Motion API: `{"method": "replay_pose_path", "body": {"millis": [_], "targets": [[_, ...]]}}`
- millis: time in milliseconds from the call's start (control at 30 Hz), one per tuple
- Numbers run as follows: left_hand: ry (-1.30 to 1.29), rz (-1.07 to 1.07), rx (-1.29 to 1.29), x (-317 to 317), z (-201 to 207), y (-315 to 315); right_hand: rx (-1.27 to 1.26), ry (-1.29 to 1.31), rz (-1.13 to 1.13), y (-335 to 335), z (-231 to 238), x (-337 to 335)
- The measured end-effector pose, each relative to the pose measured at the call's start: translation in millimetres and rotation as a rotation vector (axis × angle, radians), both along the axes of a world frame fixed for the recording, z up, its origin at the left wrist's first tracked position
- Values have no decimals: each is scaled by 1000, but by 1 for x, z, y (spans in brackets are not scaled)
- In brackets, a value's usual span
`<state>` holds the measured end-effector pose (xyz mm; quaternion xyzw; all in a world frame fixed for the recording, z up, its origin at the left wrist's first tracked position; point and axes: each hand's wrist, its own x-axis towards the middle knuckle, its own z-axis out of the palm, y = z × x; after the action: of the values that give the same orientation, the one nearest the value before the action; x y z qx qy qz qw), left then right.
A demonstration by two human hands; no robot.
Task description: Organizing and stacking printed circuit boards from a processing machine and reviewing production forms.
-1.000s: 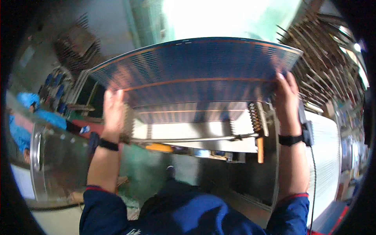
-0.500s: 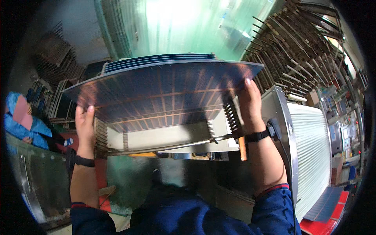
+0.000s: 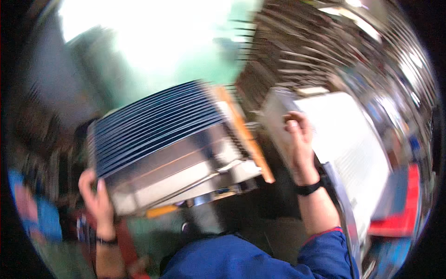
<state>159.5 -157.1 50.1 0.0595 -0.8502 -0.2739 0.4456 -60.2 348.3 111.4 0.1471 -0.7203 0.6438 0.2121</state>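
Dark flat panels [image 3: 158, 125] stand in a row of slots inside a pale rack [image 3: 162, 186], which is tilted in view. My left hand [image 3: 96, 197] is beside the rack's near left corner, its thumb and fingers apart; blur hides whether it touches. My right hand [image 3: 299, 142] hangs in the air between the rack and a white ribbed conveyor-like surface [image 3: 348, 144]. Its fingers are loosely bent, with nothing seen in them. A metal bar [image 3: 186, 187] crosses the rack's front, and an orange strip [image 3: 251, 139] runs along its right side.
Dark slatted racks [image 3: 278, 60] fill the far right. At the right edge a dark panel [image 3: 392, 193] lies on a red surface [image 3: 411, 204]. A person in blue [image 3: 44, 214] is at the far left. Bright greenish glass-like sheeting [image 3: 158, 69] lies beyond the rack.
The panel my hands held has gone down into the rack, and both hands have let go of it. My right hand has moved away from the rack. The view has swung right and blurred.
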Motion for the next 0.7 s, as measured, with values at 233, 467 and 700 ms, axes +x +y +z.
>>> {"method": "replay_pose_path", "body": {"millis": [233, 467, 700], "targets": [[-674, -463, -396, -11, 0, 138, 200, 175, -949, 193, -6, 141], [-518, -466, -562, -27, -9, 107, 302, 209, -1479, 302, 2, 281], [-485, -401, -678, -72, -20, 46, 94, -6, -1763, 449, 1, 269]]}}
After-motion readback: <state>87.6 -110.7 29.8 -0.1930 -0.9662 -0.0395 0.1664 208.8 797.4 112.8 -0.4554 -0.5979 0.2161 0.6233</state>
